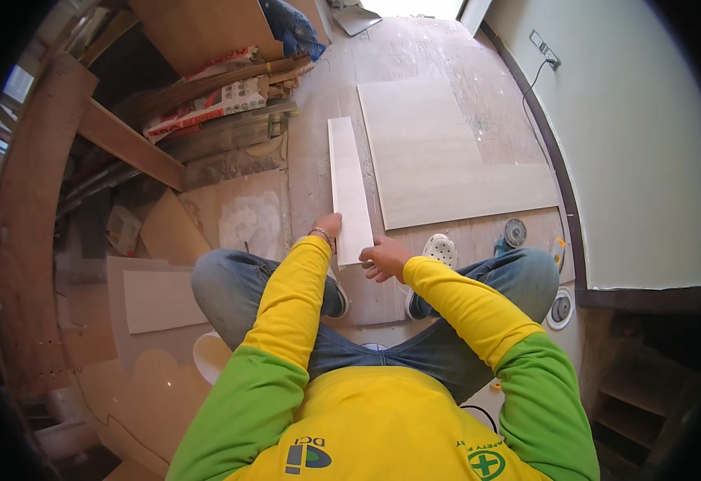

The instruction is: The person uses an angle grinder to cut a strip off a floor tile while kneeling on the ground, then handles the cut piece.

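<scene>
Closest of all was the person's yellow-and-green shirt (399, 409), and beyond it the jeans (234, 293), knees spread wide in a squat. Between the knees and a little ahead of them was a long pale strip (352, 188), over the floor (310, 172), its far end pointing away. The left hand (328, 224) was against the strip's left edge; its fingertips were too hidden for me to tell whether they gripped or merely rested. The right hand (388, 258) had the near right corner, thumb and forefinger pinching it while the other fingers hung loosely curled below.

A pale clog (440, 250) showed just beside the right hand. Past the strip, to its right, a large pale panel (415, 152) lay flat. A grinder (515, 232) sat near the right knee. Farther out, a dark cord (524, 98) ran down from the outlets (544, 48) on the light wall (631, 160). Over to the left I saw printed bags (230, 100) among stacked material and a tall wooden post (42, 224).
</scene>
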